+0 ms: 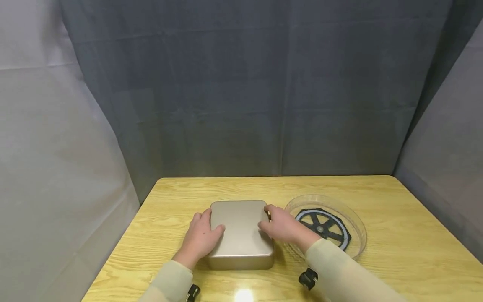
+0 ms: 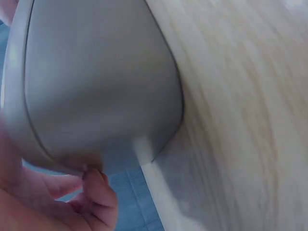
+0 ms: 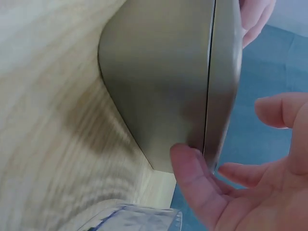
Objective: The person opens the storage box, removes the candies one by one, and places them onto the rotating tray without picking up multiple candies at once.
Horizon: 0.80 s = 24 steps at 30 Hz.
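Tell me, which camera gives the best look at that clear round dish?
The head view shows the clear dish best: most of its rim is visible, with a dark spoked piece inside, though the right sleeve covers some. The right wrist view catches only a bit at the bottom; the left wrist view shows none.

The person wears a long, pale cream cloth left sleeve (image 1: pixel 166 285) and a right sleeve (image 1: pixel 347 268) of the same colour; toward the wrists, the cloth looks faintly greenish. Beside each sleeve end there is a small, blocky black device (image 1: pixel 308 278) with bright glints. The left hand (image 1: pixel 201 235) and the right hand (image 1: pixel 282 225) are bare.
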### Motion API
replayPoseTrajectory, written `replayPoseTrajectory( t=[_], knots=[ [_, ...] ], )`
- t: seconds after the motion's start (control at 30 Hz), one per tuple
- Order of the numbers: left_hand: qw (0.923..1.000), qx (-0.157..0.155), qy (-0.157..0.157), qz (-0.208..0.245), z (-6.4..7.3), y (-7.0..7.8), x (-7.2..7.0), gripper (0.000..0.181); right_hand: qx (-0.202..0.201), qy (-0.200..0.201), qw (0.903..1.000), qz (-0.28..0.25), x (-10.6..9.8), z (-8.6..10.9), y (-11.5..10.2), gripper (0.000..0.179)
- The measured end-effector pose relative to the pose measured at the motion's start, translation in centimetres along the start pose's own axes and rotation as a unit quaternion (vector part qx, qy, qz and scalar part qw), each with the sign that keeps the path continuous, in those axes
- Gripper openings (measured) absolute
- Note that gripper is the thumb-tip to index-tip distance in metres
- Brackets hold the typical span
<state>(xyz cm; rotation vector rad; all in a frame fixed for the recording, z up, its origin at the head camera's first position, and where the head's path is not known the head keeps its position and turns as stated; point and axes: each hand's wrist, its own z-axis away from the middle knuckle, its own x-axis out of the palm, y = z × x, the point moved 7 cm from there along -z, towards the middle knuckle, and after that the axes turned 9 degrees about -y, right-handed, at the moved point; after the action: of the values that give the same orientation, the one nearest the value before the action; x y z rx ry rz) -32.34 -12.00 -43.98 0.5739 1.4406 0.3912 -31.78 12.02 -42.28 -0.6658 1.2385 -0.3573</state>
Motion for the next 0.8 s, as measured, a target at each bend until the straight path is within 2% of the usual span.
replayPoseTrajectory(
  t=[0.1, 0.23, 0.33, 0.57, 0.8],
  knots=[
    [0.9999, -0.007, -0.006, -0.004, 0.3, -0.3, -0.3, 0.073, -0.002, -0.009, 0.9992, -0.040, 0.3, 0.6, 0.0, 0.067],
    [0.9995, -0.018, -0.026, -0.005, 0.8, -0.7, -0.6, 0.072, 0.016, -0.030, 0.9935, -0.109, 0.7, 1.3, 0.4, 0.069],
    [0.9991, -0.019, -0.039, 0.000, 1.1, -0.8, -0.7, 0.067, 0.028, -0.038, 0.9901, -0.132, 1.0, 1.7, 0.6, 0.069],
    [0.9970, -0.031, -0.060, 0.038, 1.3, -0.8, -0.5, 0.058, 0.034, -0.035, 0.9892, -0.138, 1.2, 2.0, 0.7, 0.073],
    [0.9915, -0.045, -0.082, 0.090, 0.9, -0.9, -0.1, 0.050, 0.038, -0.010, 0.9919, -0.121, 1.1, 1.8, 0.8, 0.074]
  ],
)
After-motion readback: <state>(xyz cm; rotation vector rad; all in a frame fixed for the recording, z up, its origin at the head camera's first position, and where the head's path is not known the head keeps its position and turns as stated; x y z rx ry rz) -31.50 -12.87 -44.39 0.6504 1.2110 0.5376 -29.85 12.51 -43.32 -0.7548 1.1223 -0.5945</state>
